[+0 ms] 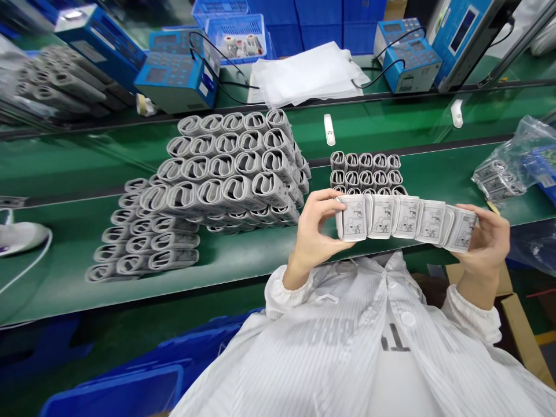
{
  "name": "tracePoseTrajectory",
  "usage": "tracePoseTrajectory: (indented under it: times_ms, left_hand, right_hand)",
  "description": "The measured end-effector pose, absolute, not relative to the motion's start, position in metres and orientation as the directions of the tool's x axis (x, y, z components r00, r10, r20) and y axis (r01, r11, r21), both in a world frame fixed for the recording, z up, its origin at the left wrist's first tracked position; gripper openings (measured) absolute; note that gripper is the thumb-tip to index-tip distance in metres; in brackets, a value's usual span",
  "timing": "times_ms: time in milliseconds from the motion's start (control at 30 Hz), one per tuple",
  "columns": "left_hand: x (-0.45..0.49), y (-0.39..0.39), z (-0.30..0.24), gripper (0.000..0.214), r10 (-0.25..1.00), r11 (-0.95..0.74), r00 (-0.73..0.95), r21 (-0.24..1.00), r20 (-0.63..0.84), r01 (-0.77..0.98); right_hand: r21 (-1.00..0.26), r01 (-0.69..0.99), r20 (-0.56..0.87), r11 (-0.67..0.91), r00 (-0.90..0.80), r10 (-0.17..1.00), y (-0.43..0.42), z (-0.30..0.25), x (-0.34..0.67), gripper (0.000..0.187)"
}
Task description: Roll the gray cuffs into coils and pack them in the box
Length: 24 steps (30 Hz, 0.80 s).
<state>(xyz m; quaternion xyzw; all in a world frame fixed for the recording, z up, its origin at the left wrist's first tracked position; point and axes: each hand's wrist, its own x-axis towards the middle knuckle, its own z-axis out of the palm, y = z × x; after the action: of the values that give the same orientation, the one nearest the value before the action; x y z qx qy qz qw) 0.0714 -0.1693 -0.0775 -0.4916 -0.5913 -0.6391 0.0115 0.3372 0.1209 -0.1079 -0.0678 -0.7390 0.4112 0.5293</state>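
Observation:
Between my two hands hangs a row of several rolled grey blood pressure cuffs (406,217), pressed side by side with printed drawings facing me. My left hand (313,229) grips the left end, thumb below and fingers above. At the right end, my right hand (486,243) is closed on the outermost cuff, and the row sags slightly that way. Just beyond it, a small block of rolled cuffs (365,162) stands on the green bench (243,260), its near side partly hidden. Left of my left hand is a larger stacked pile of rolled cuffs (226,168).
Blue testers (174,72) and white sheets (304,72) occupy the back shelf. A blue basket (237,26) stands behind them. Two small white pieces lie on the green strip, one a white clip (329,130). Bagged cuffs (497,179) rest at right; a white device (21,237) sits far left.

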Motion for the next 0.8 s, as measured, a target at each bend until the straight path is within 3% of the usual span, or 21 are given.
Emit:
tracePoseTrajectory:
  times_ms: [600, 800]
  left_hand:
    - [0.07, -0.173, -0.076, 0.061, 0.556, -0.311, -0.495, 0.719, 0.668, 0.622]
    - [0.068, -0.174, -0.078, 0.064, 0.553, -0.286, -0.502, 0.717, 0.666, 0.636]
  right_hand:
    - [-0.737, -0.324, 0.675, 0.593, -0.398, 0.621, 0.1, -0.093, 0.342, 0.106]
    - [-0.73, -0.269, 0.675, 0.629, -0.434, 0.597, 0.092, -0.084, 0.345, 0.097]
